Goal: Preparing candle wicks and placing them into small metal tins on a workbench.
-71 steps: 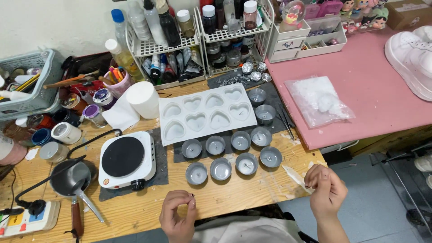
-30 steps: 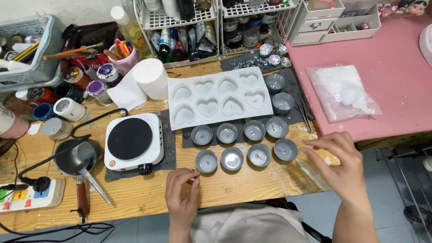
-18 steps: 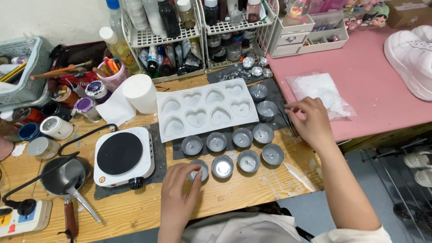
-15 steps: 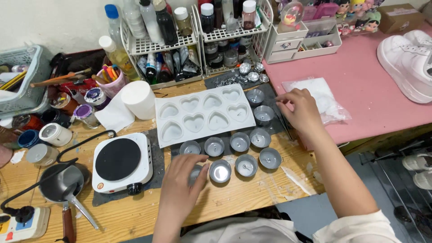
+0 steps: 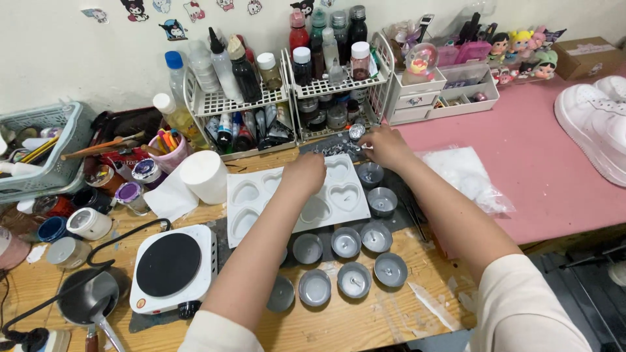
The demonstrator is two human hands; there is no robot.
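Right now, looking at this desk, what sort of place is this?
Most likely a home craft bench set up for candle making. A white heart-shaped mould lies beside rows of small metal cups, some with wicks, a small electric hot plate sits next to a melting pot, and wire racks hold many little bottles.

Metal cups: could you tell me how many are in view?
9 cups: two right of the mould, three in the middle row, four in front; the arm may hide more.

Wooden bench (image 5: 365, 326) bearing hotplate (image 5: 173, 267)
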